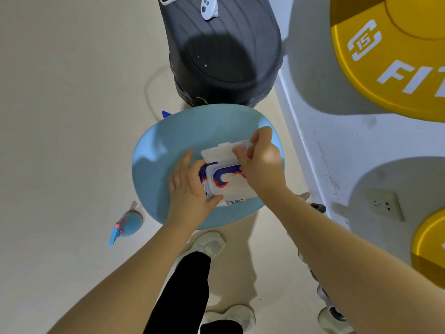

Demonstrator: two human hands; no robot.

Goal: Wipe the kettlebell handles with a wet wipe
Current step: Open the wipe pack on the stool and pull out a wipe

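We see the wet wipe pack (228, 182) at centre frame, lying on a light-blue round stool seat (156, 165); pack is white w/ blue-and-red print and some printed characters along its lower edge; its flip lid (222, 150) stands open, tilted toward the top of the frame. Our left hand (192, 191) presses on the pack's left end, fingers curled over the edge, thumb toward the lower corner; it's holding the pack down. Our right hand (262, 162) sits over the pack's right side, fingers bent and drawn together at the lid/opening area; whether they're pinching a wipe we can't tell, since the hand hides the opening. No kettlebell handle that we can make out for sure; dark rounded shapes at lower right, behind the right forearm, are too hidden to name.

Just above the stool, top centre: a big dark-grey ribbed object (224, 49) w/ a white controller (208, 7) resting on its top. Right side of frame: white wall w/ a socket (384, 204); yellow weight plates at upper right (390, 56) and lower right (431, 251), the upper one marked "15". Lower left of the stool: a small blue item w/ a pink band (125, 227) on the beige floor (60, 116). Bottom centre: a black trouser leg (185, 285) and white shoes (209, 244).
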